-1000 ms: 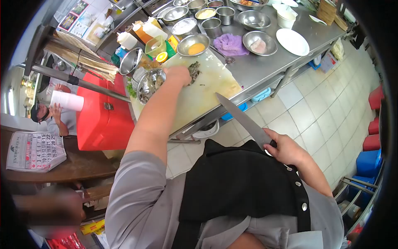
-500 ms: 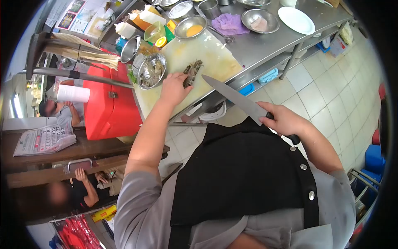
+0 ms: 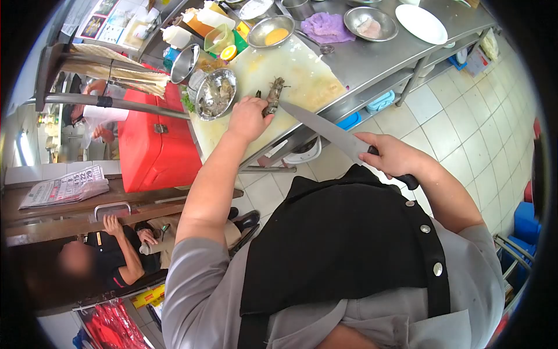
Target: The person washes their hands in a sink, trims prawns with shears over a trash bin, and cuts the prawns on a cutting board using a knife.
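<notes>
A prawn [image 3: 273, 96] is lying on the pale cutting board [image 3: 302, 70], near the board's front edge, with its head end pointing away from the person. The left hand [image 3: 249, 118] is pressing down on its near end, fingers curled over it, pinning it flat. The right hand [image 3: 390, 154] is gripping the black handle of a long knife [image 3: 322, 128], and the blade's tip is reaching in just beside the prawn; whether the edge is already touching the shell is hard to tell from this angle. This looks like the start of a cut, with the prawn being steadied for it. The next move is calling for a firm hold and a careful line clear of the left fingers. Just left of the board a metal bowl [image 3: 214, 94] is holding more prawns. Beyond the board sits a bowl of egg [image 3: 271, 32], with a purple cloth [image 3: 325, 26] nearby on the steel counter [image 3: 378, 58].
</notes>
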The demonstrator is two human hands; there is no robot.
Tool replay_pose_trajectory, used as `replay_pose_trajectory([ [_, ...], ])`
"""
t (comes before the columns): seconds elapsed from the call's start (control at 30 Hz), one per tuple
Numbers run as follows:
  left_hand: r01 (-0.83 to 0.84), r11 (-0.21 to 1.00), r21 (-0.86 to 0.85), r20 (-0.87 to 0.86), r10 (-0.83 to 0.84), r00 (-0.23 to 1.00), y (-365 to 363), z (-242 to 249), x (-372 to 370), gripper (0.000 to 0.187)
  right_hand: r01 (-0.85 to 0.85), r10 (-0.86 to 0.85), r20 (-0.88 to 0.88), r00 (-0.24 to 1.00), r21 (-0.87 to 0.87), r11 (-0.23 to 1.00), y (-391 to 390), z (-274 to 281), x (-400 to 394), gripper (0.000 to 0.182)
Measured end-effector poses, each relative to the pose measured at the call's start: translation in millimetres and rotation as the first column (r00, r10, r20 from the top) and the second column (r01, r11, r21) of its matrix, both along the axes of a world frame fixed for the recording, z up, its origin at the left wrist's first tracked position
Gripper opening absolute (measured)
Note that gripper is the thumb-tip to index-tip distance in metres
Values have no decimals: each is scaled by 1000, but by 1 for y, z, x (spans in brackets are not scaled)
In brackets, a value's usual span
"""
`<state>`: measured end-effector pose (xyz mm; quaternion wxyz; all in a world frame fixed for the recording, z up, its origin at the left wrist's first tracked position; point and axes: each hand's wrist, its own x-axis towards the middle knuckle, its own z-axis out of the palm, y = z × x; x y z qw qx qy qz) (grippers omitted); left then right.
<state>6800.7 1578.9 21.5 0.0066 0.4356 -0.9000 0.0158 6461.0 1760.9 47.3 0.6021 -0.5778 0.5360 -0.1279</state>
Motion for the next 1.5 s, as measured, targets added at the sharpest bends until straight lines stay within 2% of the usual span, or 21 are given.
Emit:
replay_pose_trajectory([
  [0.33, -11, 1000, 25, 65, 9, 998, 3, 5, -1, 32, -16, 16, 5, 1000, -14, 1000, -1, 2, -3, 53],
  [0.57, -8, 999, 38, -40, 9, 999, 1, 1, 1, 32, -55, 55, -15, 998, 21, 998, -5, 19, -3, 52],
  [0.73, 3, 1000, 13, -53, -3, 999, -1, -5, 0, 32, -131, 130, -61, 990, -15, 991, -15, 33, -5, 51],
  [0.93, 41, 999, -3, 16, -41, 999, 2, 2, -5, 31, -250, 242, -167, 956, -26, 968, -33, 55, -19, 45],
  [1.03, 27, 1000, 10, 46, -27, 999, 1, 1, -6, 31, -308, 303, -216, 928, 12, 951, -46, 65, -22, 41],
  [1.13, 63, 997, -34, 26, -62, 998, 2, 0, -5, 32, -297, 302, -223, 927, 56, 953, -53, 70, -18, 36],
  [1.33, 1, 1000, 29, 39, -3, 999, -3, -8, -4, 31, -229, 232, -78, 970, 42, 972, -44, 45, -14, 39],
  [1.4, -83, 995, 48, 45, 81, 996, 3, -9, -10, 31, -141, 142, -5, 990, 35, 989, -31, 36, -11, 39],
  [1.5, -147, 988, 56, 10, 147, 989, 9, -12, -15, 31, -151, 147, 104, 984, 35, 988, -22, 8, -8, 48],
])
